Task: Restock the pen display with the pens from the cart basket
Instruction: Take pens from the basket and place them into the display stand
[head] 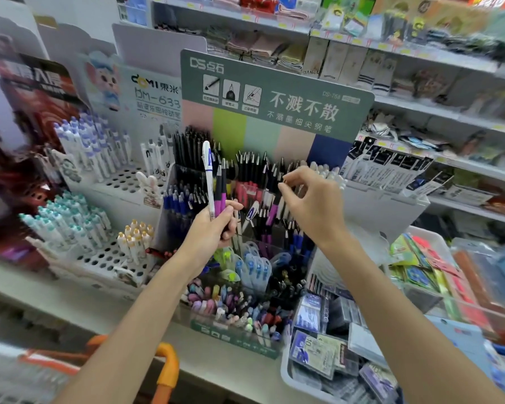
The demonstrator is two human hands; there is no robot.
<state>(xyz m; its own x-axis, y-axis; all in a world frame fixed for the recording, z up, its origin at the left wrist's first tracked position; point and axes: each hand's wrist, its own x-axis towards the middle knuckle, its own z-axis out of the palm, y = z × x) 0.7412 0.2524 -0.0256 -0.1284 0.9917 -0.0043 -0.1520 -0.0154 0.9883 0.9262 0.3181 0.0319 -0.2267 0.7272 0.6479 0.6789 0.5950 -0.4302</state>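
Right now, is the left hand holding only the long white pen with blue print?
No, the left hand grips the long white pen with blue print together with two purple-barrelled pens, all upright.

Folded socks [263, 51] lay stacked on the store shelves [438, 112] toward twelve and one o'clock. A cartoon mouse card [104, 80] stood at ten o'clock, and a small rabbit figure [149, 185] at nine. At five o'clock a white bin [286, 374] held boxed refills [309, 313]. Coloured packets [414, 263] lay near four.

Display header card [277, 83] — grey-green, white lettering
Stripes under it: pink, lime, mint, peach, navy — cart handle [168, 370] orange.
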